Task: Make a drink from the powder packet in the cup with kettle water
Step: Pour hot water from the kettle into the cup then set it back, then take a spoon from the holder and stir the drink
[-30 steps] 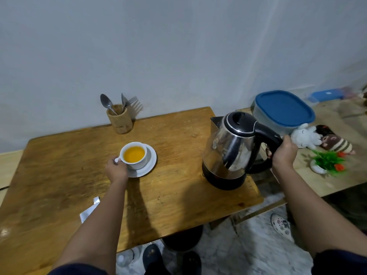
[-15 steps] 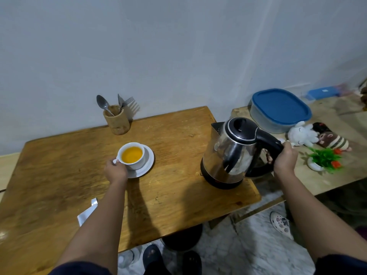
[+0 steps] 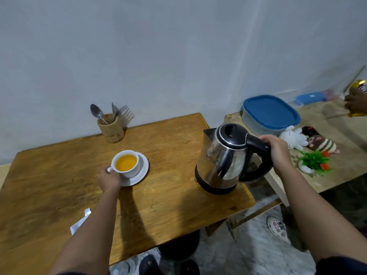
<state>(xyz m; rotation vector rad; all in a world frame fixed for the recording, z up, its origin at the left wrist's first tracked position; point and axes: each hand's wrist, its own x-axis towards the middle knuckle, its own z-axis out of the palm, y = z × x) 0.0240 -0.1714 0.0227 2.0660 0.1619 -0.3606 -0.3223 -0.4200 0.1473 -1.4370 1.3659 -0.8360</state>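
A white cup (image 3: 129, 169) holding orange drink stands on a white saucer (image 3: 143, 171) near the middle of the wooden table (image 3: 49, 175). My left hand (image 3: 109, 178) grips the cup's handle from the near left side. A steel kettle (image 3: 224, 159) with a black lid and handle stands upright near the table's right edge. My right hand (image 3: 277, 149) is wrapped around the top of its handle. A white torn packet (image 3: 80, 224) lies on the table, partly hidden behind my left forearm.
A wooden holder (image 3: 111, 129) with a spoon and forks stands at the back by the wall. On a second table to the right are a blue-lidded container (image 3: 270, 114), soft toys (image 3: 309, 141) and a small plant (image 3: 314, 161). Another person's hand (image 3: 355, 105) shows at far right.
The kettle has come down to rest upright on the table, my right hand still on its handle. My left hand stays at the cup.
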